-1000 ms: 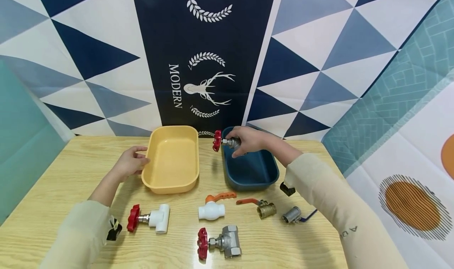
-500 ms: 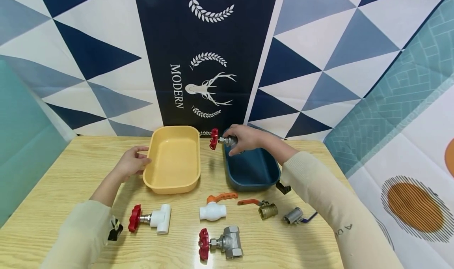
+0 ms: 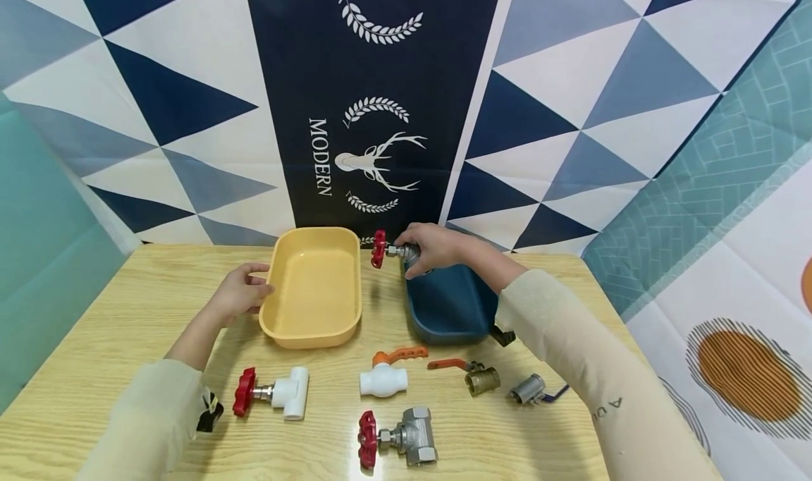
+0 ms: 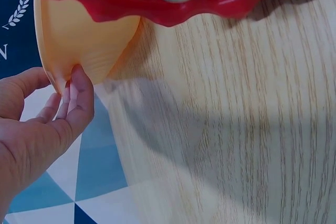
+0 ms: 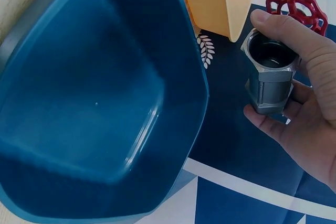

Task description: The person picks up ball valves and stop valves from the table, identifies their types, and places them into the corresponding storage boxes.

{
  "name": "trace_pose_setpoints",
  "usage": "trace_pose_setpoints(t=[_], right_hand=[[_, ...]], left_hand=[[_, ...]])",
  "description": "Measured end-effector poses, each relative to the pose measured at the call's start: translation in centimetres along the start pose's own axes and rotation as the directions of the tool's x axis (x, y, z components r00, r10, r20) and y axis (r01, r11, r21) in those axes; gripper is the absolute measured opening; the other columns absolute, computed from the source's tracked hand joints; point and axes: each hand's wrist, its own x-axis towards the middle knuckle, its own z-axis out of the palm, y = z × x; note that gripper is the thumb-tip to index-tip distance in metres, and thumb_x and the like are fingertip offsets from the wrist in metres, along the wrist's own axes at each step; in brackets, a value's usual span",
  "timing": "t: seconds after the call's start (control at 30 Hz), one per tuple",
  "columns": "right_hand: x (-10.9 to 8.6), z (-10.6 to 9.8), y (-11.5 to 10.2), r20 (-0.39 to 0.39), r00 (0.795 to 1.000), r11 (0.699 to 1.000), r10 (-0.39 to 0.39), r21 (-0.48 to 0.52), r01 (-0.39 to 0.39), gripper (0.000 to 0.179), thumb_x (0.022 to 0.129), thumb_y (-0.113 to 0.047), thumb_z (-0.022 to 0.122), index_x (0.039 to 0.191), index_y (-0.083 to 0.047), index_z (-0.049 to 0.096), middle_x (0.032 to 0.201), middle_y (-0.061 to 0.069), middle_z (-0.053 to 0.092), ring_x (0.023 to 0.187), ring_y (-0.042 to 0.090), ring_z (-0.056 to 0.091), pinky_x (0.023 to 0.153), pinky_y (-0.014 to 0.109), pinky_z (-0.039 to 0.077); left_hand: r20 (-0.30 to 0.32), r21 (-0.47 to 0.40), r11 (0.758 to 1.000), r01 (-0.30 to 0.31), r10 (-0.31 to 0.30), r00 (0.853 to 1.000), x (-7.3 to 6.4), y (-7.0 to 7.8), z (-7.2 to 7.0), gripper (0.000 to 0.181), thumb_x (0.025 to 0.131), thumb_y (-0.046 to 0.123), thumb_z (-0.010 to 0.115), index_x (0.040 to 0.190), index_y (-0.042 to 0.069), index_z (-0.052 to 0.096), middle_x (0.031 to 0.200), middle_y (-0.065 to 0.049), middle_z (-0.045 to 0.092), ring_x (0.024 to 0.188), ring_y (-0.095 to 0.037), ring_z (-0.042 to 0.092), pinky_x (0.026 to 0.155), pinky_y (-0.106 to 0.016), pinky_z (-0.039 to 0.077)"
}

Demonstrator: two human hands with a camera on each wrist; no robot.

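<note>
My right hand point(image 3: 431, 248) grips a metal gate valve point(image 5: 270, 82) with a red handwheel point(image 3: 378, 249), raised above the left rim of the blue bin point(image 3: 415, 319). In the right wrist view, thumb and fingers lie on opposite sides of its body, and one threaded opening faces the camera. On the left, my other hand point(image 3: 241, 290) holds the side wall of the yellow bin point(image 3: 311, 342) with curled fingers; the left wrist view shows fingertips point(image 4: 80, 80) against its wall. Both bins' visible floors are bare.
In front lie a white tee valve point(image 3: 290, 394) with red wheel, a white ball valve point(image 3: 383, 381) with orange lever, a brass ball valve point(image 3: 483, 381), a steel ball valve point(image 3: 528, 389) with blue lever, and another metal gate valve point(image 3: 417, 436). Patterned cloth point(image 3: 368, 149) hangs behind.
My right hand has shifted slightly left with the gate valve, towards the gap between the bins. My left hand stays at the yellow bin. The head view has shifted a little.
</note>
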Motion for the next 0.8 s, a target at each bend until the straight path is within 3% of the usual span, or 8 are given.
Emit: trace_pose_setpoints(t=[0.57, 0.8], right_hand=[[1.6, 0.2, -0.3, 0.007, 1.0, 1.0, -0.003, -0.004, 0.003, 0.06, 0.078, -0.027, 0.076, 0.129, -0.005, 0.054, 0.118, 0.011, 0.054, 0.091, 0.018, 0.052, 0.076, 0.027, 0.05], [2.1, 0.0, -0.7, 0.013, 1.0, 1.0, 0.01, -0.007, -0.009, 0.062, 0.077, -0.028, 0.076, 0.13, -0.006, 0.054, 0.117, 0.01, 0.054, 0.091, 0.018, 0.051, 0.076, 0.026, 0.049]], left_hand=[[-0.004, -0.005, 1.0, -0.009, 0.009, 1.0, 0.1, -0.3, 0.0, 0.055, 0.093, 0.006, 0.052, 0.14, -0.006, 0.027, 0.11, -0.016, 0.046, 0.082, -0.013, 0.056, 0.075, -0.033, 0.058], [-0.003, -0.02, 1.0, -0.014, 0.014, 1.0, 0.2, -0.5, 0.0, 0.055, 0.092, 0.006, 0.051, 0.14, -0.006, 0.027, 0.107, -0.013, 0.045, 0.079, -0.011, 0.055, 0.071, -0.03, 0.057]])
